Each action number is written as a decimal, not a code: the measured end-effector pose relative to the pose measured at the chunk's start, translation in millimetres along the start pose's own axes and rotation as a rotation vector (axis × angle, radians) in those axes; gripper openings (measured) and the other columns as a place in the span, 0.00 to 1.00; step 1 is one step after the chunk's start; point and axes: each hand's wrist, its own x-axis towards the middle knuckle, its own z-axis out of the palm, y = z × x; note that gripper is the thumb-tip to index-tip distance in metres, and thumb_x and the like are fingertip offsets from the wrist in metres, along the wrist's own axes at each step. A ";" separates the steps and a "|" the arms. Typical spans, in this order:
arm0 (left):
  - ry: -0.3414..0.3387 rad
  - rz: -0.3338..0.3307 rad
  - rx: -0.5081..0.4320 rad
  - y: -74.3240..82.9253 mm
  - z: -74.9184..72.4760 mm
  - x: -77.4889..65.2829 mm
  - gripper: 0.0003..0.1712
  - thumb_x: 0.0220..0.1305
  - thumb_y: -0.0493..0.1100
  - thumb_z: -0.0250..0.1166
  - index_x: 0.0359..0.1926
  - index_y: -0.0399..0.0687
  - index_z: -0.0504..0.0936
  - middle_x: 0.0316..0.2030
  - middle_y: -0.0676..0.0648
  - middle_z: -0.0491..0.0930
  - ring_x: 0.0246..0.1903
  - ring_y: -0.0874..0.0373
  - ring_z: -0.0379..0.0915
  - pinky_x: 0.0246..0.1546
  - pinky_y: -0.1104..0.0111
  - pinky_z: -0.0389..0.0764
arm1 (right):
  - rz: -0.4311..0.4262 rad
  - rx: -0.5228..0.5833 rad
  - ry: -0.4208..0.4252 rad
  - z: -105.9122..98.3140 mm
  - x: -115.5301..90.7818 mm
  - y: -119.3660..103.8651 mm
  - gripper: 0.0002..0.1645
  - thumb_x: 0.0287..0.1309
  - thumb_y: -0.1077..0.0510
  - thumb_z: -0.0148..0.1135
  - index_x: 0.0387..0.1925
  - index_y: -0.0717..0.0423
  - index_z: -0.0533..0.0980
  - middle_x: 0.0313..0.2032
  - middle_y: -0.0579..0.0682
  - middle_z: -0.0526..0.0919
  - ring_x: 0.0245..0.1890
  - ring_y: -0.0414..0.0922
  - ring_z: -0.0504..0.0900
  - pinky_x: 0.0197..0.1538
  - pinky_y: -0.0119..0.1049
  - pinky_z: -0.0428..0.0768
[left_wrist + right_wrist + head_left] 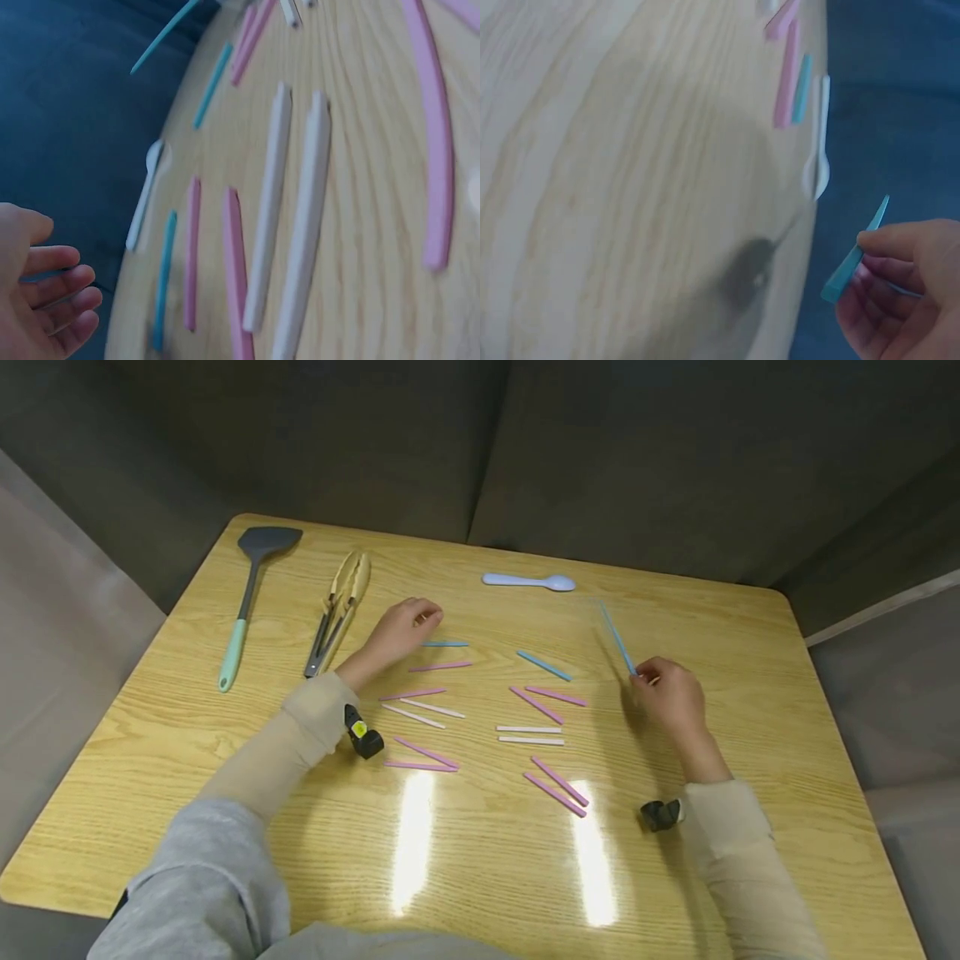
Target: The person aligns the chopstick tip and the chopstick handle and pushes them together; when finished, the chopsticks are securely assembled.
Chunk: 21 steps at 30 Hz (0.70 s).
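Note:
A slim blue stick (617, 639) is pinched near one end between thumb and fingers of my right hand (671, 693), raised off the table on the right. In the right wrist view the same blue stick (855, 259) slants out of the right hand (911, 281). My left hand (400, 628) hovers beside another blue stick (446, 644), and the left wrist view shows its fingers (60, 289) loosely bent with nothing between them. Below lie pink sticks (440, 666) and white sticks (432, 707). A second group has a blue stick (544, 665), pink sticks (557, 696) and white sticks (529, 729).
A spatula (251, 585) with a mint handle and tongs (339, 610) lie at the left of the wooden table (757, 693). Near the back edge is a pale lavender spoon (528, 582). More pink sticks (558, 789) lie towards the front. Dark curtains (637, 460) hang behind.

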 end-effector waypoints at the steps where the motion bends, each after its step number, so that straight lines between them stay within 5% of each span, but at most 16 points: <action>1: -0.010 -0.010 0.015 -2.8 0.3 1.4 0.20 0.62 0.50 0.46 0.48 0.44 0.71 0.42 0.47 0.72 0.40 0.55 0.66 0.40 0.64 0.69 | 0.024 0.003 -0.009 0.3 -0.1 4.4 0.13 0.53 0.57 0.52 0.34 0.66 0.74 0.28 0.59 0.77 0.26 0.51 0.75 0.27 0.42 0.72; 13: -0.081 -0.019 0.134 -18.4 5.8 12.8 0.18 0.60 0.44 0.51 0.47 0.39 0.73 0.45 0.43 0.72 0.45 0.51 0.67 0.45 0.62 0.68 | 0.229 -0.027 -0.137 -4.1 2.2 31.3 0.14 0.51 0.58 0.51 0.30 0.69 0.72 0.26 0.62 0.77 0.20 0.48 0.73 0.22 0.36 0.71; 21: -0.130 -0.003 0.212 -21.7 9.8 16.3 0.13 0.58 0.41 0.54 0.42 0.42 0.77 0.41 0.45 0.74 0.43 0.52 0.66 0.45 0.61 0.67 | 0.278 -0.045 -0.230 -6.1 3.4 32.4 0.15 0.50 0.58 0.51 0.32 0.70 0.71 0.23 0.60 0.77 0.19 0.47 0.74 0.21 0.37 0.72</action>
